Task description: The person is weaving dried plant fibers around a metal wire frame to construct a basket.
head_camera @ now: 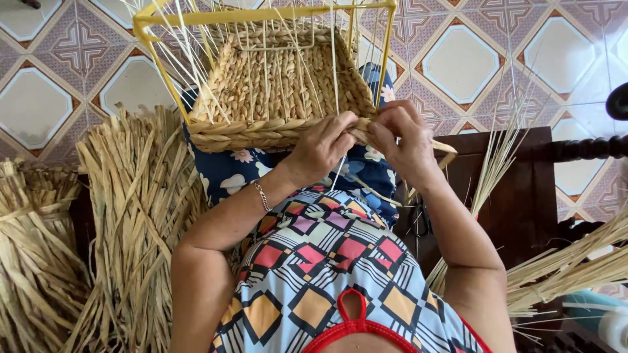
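Tiled floor (pixel 536 59) fills the far field. Straw bundles (pixel 131 222) lie heaped at left; thinner stalks (pixel 562 261) fan out at right, over a dark wooden bench (pixel 517 196). At centre, on the person's lap, a half-woven basket (pixel 275 85) sits tilted inside a yellow frame (pixel 261 14), pale upright strands rising from it. Left hand (pixel 320 147) rests on the basket's near braided rim, fingers curled narrow and pinching the braid. Right hand (pixel 402 137) lies just beside it, to the right, fingers closed on a fibre strip (pixel 439 148) at the rim's end. A bracelet (pixel 262 195) circles the left wrist.
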